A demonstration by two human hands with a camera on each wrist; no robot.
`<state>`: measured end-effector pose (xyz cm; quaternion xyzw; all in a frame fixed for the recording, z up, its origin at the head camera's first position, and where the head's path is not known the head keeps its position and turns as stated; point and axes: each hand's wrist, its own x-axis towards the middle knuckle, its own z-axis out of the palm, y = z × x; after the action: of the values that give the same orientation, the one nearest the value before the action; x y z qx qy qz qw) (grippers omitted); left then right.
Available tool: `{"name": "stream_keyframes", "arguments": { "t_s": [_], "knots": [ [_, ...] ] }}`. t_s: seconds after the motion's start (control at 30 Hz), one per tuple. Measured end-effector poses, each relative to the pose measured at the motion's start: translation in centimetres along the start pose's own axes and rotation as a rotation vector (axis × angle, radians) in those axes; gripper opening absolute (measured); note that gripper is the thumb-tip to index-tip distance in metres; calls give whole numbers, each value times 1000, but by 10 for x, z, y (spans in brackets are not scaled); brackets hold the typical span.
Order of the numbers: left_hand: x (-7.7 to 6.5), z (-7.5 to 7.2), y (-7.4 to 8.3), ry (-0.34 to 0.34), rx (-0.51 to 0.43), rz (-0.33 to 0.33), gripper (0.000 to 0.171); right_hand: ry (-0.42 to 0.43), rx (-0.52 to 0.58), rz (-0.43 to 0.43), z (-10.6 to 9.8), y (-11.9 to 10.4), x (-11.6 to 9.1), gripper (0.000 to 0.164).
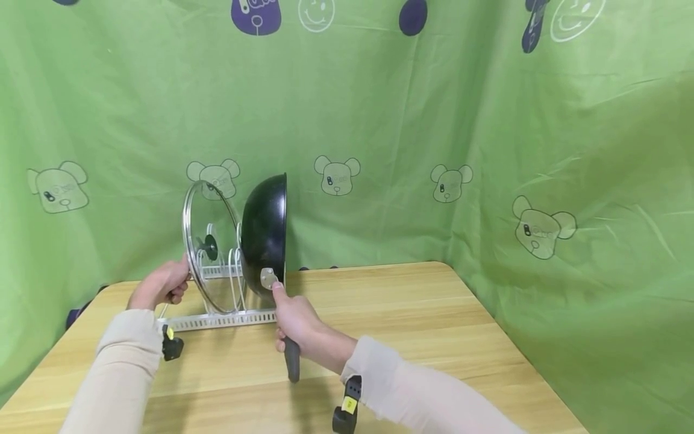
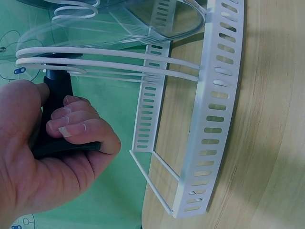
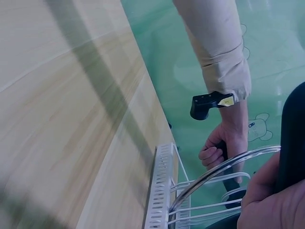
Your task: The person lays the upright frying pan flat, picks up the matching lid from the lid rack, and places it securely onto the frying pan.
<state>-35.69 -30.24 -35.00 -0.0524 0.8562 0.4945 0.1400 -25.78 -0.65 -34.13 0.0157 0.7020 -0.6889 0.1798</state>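
My left hand [image 1: 164, 283] grips the black handle [image 2: 58, 90] of a round glass lid with a metal rim [image 1: 187, 226]. The lid stands nearly upright among the wire dividers of a white slotted rack [image 1: 217, 321]. In the head view its black centre piece [image 1: 211, 247] shows through the glass. To its right, a deep black wok [image 1: 264, 232] stands on its side at the rack's right end, opening turned right. My right hand [image 1: 297, 319] holds the wok's dark handle [image 1: 292, 360], thumb lying near the metal bracket [image 1: 268, 278]. The wok's lower contact with the rack is hidden.
The rack stands near the back left of a wooden table [image 1: 412, 337]. A green curtain [image 1: 379, 108] with bear prints hangs behind and along the right side. Black wrist devices [image 1: 172, 346] sit below both sleeves.
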Motion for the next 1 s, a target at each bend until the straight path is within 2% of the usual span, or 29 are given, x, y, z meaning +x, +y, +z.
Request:
{"name": "stream_keyframes", "arguments": {
  "t_s": [0.33,0.6,1.0],
  "knots": [
    [0,-1,1,0,4,9,63,-26,35,10,-3,-16,-3,51],
    [0,-1,3,6,10,15,64,-69,52,-12,-7,-39,-10,52],
    [-1,0,0,8,2,-6,64,-85,142,3,-9,-65,-20,51]
  ]
}}
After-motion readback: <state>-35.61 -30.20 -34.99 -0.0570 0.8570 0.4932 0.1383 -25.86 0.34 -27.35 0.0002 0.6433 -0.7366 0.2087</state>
